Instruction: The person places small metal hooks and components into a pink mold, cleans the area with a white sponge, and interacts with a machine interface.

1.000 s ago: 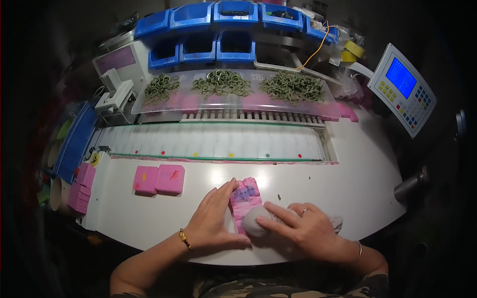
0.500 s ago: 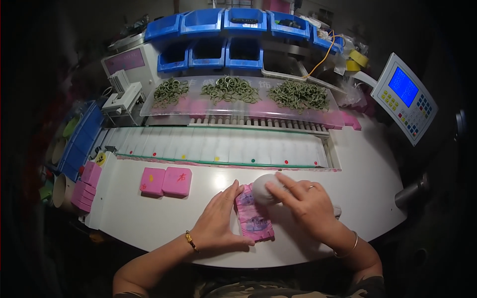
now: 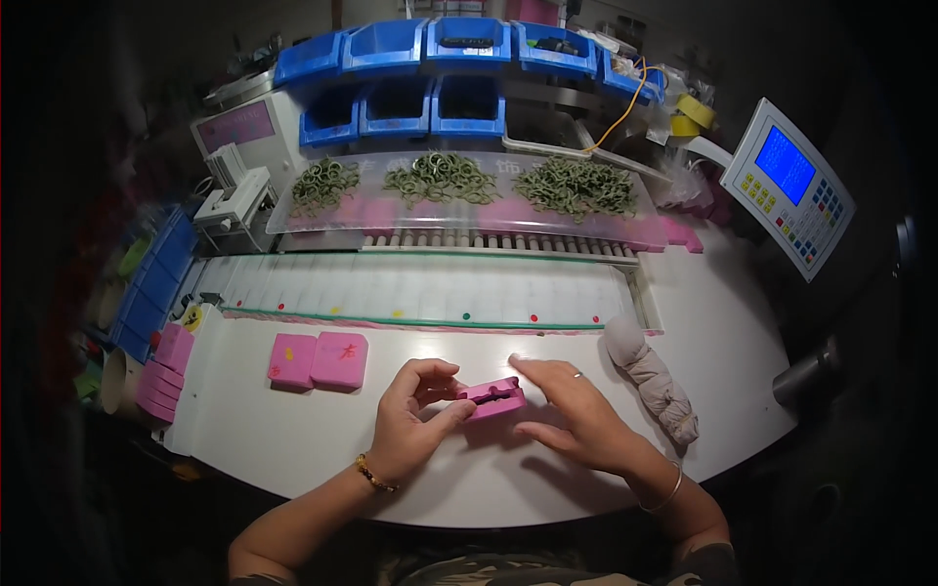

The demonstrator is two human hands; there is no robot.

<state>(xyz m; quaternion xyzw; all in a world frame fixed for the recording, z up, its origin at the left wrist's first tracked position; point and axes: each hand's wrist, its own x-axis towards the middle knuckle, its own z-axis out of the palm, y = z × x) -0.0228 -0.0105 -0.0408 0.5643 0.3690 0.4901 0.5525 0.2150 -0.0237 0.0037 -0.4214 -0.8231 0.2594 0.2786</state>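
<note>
My left hand (image 3: 418, 408) grips a pink rubber mould (image 3: 508, 398) by its left end, thumb at the near side. The mould is tipped up over the white table, and a dark gap with a wavy edge shows along it. Just to the right, my right hand (image 3: 594, 425) hovers with fingers and thumb apart, holding nothing. Beyond it lies a whitish cloth pouch (image 3: 657, 381) with a round head and a twisted, tied tail. Two pink mould blocks (image 3: 339, 361) sit side by side at the left, marked in red and yellow.
A sunken white conveyor strip (image 3: 430, 288) with coloured dots crosses the table. Behind it, a translucent tray (image 3: 381, 220) bears three heaps of green rings. Blue bins (image 3: 467, 107) rise at the back. A control panel (image 3: 789, 186) stands right, and pink blocks (image 3: 161, 386) are stacked left.
The cloth pouch has left my right hand and now lies on the table at the right. My left hand has lifted the mould and turned it from upright lengthwise to crosswise, its gap now showing.
</note>
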